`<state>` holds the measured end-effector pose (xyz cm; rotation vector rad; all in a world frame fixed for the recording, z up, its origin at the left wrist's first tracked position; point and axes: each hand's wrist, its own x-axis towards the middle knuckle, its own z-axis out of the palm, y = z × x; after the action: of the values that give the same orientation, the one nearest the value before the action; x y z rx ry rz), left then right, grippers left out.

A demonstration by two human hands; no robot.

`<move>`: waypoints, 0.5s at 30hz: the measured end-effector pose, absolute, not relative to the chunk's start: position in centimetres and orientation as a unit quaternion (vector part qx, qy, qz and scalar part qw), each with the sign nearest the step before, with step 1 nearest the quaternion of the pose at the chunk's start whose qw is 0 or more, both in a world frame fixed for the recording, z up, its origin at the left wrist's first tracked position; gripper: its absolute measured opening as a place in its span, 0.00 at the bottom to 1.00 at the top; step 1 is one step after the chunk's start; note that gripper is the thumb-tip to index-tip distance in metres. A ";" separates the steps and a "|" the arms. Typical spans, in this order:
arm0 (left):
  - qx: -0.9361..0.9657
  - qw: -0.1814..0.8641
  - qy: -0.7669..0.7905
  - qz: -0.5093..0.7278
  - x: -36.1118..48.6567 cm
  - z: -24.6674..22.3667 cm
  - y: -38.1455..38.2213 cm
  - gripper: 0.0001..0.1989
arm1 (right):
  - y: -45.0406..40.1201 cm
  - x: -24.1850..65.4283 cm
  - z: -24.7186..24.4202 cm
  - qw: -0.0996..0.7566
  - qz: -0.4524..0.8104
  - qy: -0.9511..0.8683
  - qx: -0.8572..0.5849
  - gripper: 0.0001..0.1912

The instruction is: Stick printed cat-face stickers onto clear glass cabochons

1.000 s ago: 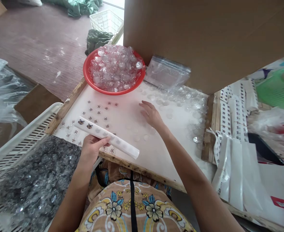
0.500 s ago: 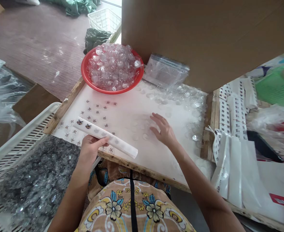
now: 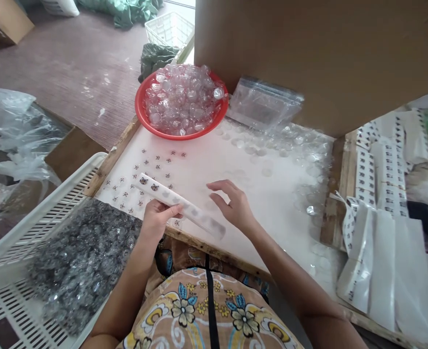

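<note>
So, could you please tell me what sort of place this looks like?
It is probably a small workshop, judging by the red basin heaped with clear plastic pieces, the white crate of small glossy pieces, and the printed strip in the left hand.

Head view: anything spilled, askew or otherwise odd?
Nothing looks plainly damaged. The red basin is heaped above its rim with clear pieces; clear discs also lie scattered along the white worktop, perhaps spilled, perhaps laid out.
</note>
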<state>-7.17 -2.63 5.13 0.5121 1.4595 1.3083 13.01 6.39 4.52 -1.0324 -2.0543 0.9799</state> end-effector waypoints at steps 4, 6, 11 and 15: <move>0.251 0.547 0.608 0.518 -6.0 5.6 -2.5 0.12 | 6.4 8.4 7.6 0.323 0.455 -0.759 -0.334 0.10; 0.269 0.555 0.610 0.498 -5.4 5.9 -2.5 0.12 | 6.5 6.7 8.6 0.318 0.471 -0.758 -0.322 0.09; 0.248 0.564 0.611 0.497 -4.7 5.8 -2.7 0.12 | 5.6 4.9 8.7 0.305 0.429 -0.765 -0.373 0.02; 0.251 0.563 0.606 0.503 -4.8 4.9 -2.9 0.11 | 4.0 4.6 7.7 0.319 0.344 -0.788 -0.397 0.02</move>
<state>-4.77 -2.92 4.87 0.5903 1.4258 1.1840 4.59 4.00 7.66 -1.0451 -2.0727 0.9057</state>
